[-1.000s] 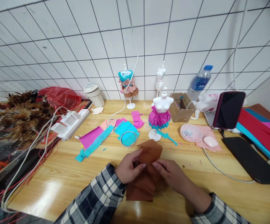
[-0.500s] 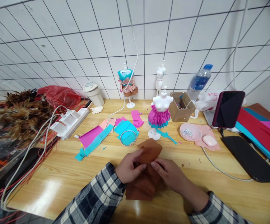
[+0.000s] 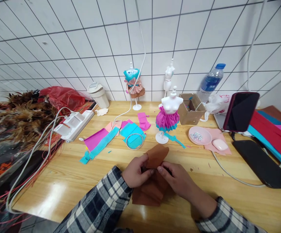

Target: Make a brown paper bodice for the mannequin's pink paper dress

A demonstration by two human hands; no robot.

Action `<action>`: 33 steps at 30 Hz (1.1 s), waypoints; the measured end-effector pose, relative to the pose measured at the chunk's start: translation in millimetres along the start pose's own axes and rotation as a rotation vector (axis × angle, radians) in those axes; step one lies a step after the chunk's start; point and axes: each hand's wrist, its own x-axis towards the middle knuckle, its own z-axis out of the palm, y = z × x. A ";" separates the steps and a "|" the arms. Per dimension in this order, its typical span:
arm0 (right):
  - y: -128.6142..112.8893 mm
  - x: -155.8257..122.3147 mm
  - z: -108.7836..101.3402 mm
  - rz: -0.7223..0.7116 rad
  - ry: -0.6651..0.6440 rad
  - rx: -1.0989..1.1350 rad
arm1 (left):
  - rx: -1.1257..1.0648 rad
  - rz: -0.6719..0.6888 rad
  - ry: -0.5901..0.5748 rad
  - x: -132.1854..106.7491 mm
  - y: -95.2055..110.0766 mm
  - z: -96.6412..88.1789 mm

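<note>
Both hands grip a piece of brown crepe paper point(image 3: 148, 194) low over the wooden table, pinched and gathered at its middle. My left hand point(image 3: 136, 172) has thumb and fingers closed on its left side. From the right, my right hand point(image 3: 176, 178) pinches the same spot between thumb and forefinger. One part of the paper fans out above the fingers, and a wider part hangs below. Just beyond stands a small white dress form point(image 3: 171, 105) in a gathered magenta skirt with a turquoise hem. A ring point(image 3: 134, 141) lies on turquoise paper point(image 3: 130, 130) to the left.
Two more dress forms, one dressed point(image 3: 134, 84) and one bare point(image 3: 168, 79), stand by the wall. Right of them are a cardboard box point(image 3: 191, 116), a bottle point(image 3: 212, 79), a pink dish of beads point(image 3: 200, 136) and a phone point(image 3: 241, 111). A power strip point(image 3: 76, 129) lies left.
The view has shifted slightly, so the scene sits a little differently in the picture. Both hands keep their pinch on the brown crepe paper, with barely any movement.
</note>
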 end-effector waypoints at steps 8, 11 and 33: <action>0.0 2.5 1.0 -0.017 -0.021 0.007 | 0.007 0.006 -0.015 0.1 -5.5 0.1; 1.0 2.7 2.0 -0.025 -0.031 -0.008 | 0.019 0.003 -0.018 0.3 -5.7 0.8; -0.2 1.7 -1.1 -0.008 -0.062 -0.097 | -0.101 0.042 -0.091 2.2 -6.0 1.6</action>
